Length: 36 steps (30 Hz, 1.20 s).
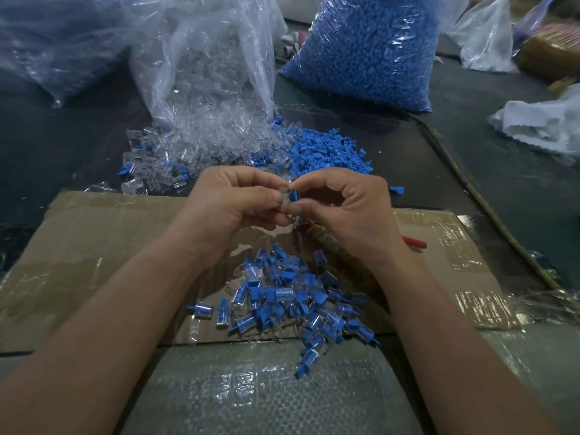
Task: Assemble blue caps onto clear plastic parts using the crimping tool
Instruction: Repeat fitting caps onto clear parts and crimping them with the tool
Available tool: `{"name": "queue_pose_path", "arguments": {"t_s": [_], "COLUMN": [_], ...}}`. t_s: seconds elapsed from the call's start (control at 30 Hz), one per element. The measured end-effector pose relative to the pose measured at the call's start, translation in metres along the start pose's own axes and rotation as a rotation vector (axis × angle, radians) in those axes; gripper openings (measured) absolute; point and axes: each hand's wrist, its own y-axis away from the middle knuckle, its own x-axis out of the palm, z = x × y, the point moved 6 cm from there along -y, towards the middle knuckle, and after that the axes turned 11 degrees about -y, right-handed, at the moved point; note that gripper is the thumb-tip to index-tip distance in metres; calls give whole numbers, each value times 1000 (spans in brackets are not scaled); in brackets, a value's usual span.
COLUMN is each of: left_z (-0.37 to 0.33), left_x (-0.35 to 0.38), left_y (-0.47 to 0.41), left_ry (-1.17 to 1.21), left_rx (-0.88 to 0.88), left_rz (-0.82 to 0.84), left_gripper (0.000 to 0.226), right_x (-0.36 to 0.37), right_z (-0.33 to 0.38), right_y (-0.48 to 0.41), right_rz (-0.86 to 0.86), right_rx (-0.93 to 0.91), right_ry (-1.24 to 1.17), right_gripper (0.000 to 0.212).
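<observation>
My left grip (232,208) pinches a clear plastic part (284,200) between thumb and fingers. My right grip (348,211) pinches a small blue cap (294,195) and holds it right at the end of the clear part. Both grips are up over the middle of the counter (502,152), and their fingertips meet. Below them lies a flat sheet of cardboard (94,240) with shiny tape on it, close to the near edge of the counter. On the cardboard, between my arms, sits a pile of finished pieces (295,302), clear parts with blue caps in them. The crimping tool (416,243) lies on the cardboard under my right grip. I can see its red handle poking out toward the right edge, and the rest is mostly hidden. Past the cardboard, toward the far edge, loose clear parts (175,152) spill out of an open clear bag (204,58). Just beside them, to the right, is a heap of loose blue caps (326,152). A big bag of blue caps (370,48) stands near the far edge, to the right of the clear bag.
</observation>
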Motion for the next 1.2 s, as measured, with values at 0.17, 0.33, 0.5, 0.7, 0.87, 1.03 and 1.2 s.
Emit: {"name": "queue_pose_path", "arguments": {"t_s": [0.17, 0.33, 0.5, 0.7, 0.87, 1.03, 1.2], "left_z": [0, 0, 0, 1, 5, 4, 3], "left_x": [0, 1, 1, 0, -6, -14, -15], "left_y": [-1, -1, -1, -2, -2, -3, -2], "left_ry": [-4, 1, -47, -103, -27, -12, 9], "left_rx": [2, -1, -2, -13, -38, -31, -30], "left_rz": [51, 57, 31, 13, -69, -156, -176], "left_gripper": [11, 10, 18, 17, 10, 11, 10], "right_x": [-1, -1, 1, 5, -11, -48, -50], "right_z": [2, 4, 6, 7, -6, -29, -40], "right_y": [0, 0, 0, 0, -2, 3, 19], "right_rz": [-6, -9, 7, 59, 48, 199, 445], "right_rx": [-21, -29, -46, -52, 184, 479, 706], "right_ry": [39, 55, 94, 146, 207, 437, 512], "right_gripper": [25, 26, 24, 23, 17, 20, 57]}}
